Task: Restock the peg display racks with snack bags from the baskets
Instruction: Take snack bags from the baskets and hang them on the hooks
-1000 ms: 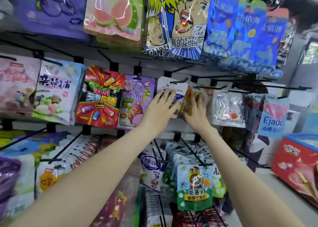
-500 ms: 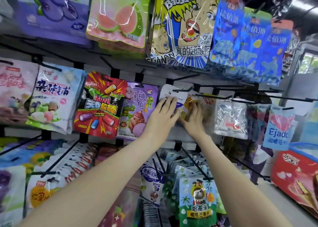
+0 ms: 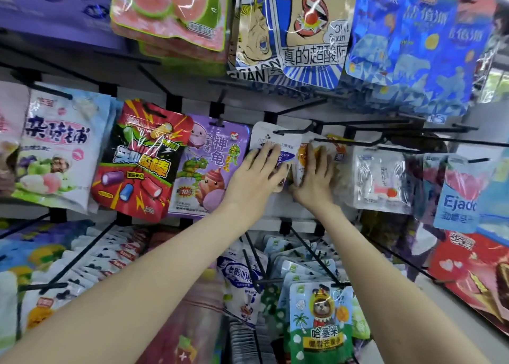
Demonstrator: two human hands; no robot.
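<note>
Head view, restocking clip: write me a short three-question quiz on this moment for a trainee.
1. True or false: the left hand lies on the clear bag.
2. Multiple choice: the snack bag under the right hand is mostly A) orange-yellow, B) purple, C) green.
3. Fill in: between the red candy bag and the white bag hangs the ___ turtle bag.
Key: 1 false, it lies flat on the white bag. 2 A. 3 purple.
</note>
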